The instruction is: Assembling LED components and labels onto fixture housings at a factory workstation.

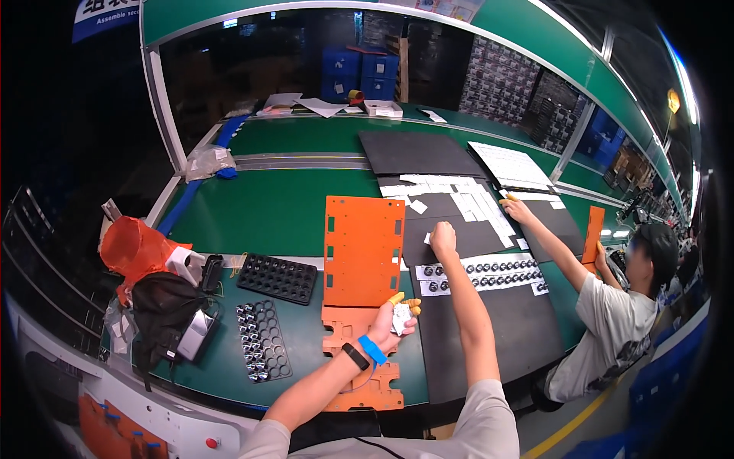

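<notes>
My left hand [405, 327], with yellow covers on its fingertips, is closed round a bunch of small white pieces [401, 317], above the orange perforated plate [364, 245]. To its right, my right hand [443, 240] is pinched over the black mat [417, 210]. A small white piece [427, 238] shows at its fingers. Farther back on the mat lie rows of flat white strips [482, 206]. Nearer me, round black parts [478, 269] sit in two rows on white strips.
At left are a black tray [277, 278], a clear tray of shiny round parts [251, 344], a black bag [172, 317] and an orange bag [134, 249]. A co-worker [619, 321] at right reaches a hand [514, 208] over the mats and holds an orange plate [592, 236].
</notes>
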Demonstrator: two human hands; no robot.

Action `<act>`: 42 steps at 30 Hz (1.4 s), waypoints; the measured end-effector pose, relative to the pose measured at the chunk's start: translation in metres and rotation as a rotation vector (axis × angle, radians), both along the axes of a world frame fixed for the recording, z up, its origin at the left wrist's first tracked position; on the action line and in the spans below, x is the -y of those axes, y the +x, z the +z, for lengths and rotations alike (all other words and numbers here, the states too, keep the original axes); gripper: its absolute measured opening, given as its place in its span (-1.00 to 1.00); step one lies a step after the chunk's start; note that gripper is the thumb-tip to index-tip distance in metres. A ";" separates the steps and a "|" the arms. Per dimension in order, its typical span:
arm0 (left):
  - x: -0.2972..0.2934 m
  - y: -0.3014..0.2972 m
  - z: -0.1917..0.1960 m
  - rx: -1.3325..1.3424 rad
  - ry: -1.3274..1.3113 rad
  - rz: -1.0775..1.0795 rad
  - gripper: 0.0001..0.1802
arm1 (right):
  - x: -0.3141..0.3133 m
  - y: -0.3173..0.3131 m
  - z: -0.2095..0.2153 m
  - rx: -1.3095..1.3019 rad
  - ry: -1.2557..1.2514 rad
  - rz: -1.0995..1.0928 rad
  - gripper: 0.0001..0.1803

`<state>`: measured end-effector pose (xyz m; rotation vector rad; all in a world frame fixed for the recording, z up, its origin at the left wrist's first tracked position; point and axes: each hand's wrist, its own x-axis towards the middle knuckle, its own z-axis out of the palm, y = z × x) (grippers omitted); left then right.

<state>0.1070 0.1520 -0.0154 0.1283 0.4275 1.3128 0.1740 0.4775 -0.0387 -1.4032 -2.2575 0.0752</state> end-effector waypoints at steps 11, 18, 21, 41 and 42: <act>0.004 0.004 -0.003 0.044 0.017 0.045 -0.48 | 0.094 0.021 0.102 -0.425 0.023 0.289 -0.88; 0.031 -0.025 0.028 0.119 -0.014 0.107 -0.30 | 0.268 0.040 0.194 -0.446 0.027 0.704 -0.88; 0.060 -0.021 0.072 0.177 0.020 0.135 -0.42 | 0.303 0.045 0.183 -0.252 0.028 0.756 -0.84; 0.373 -0.041 0.063 0.194 0.063 0.473 -0.63 | 0.472 -0.058 0.085 -0.123 -0.389 0.968 -0.67; 0.383 -0.043 0.062 0.208 0.074 0.463 -0.63 | 0.479 -0.067 0.079 -0.135 -0.393 0.973 -0.67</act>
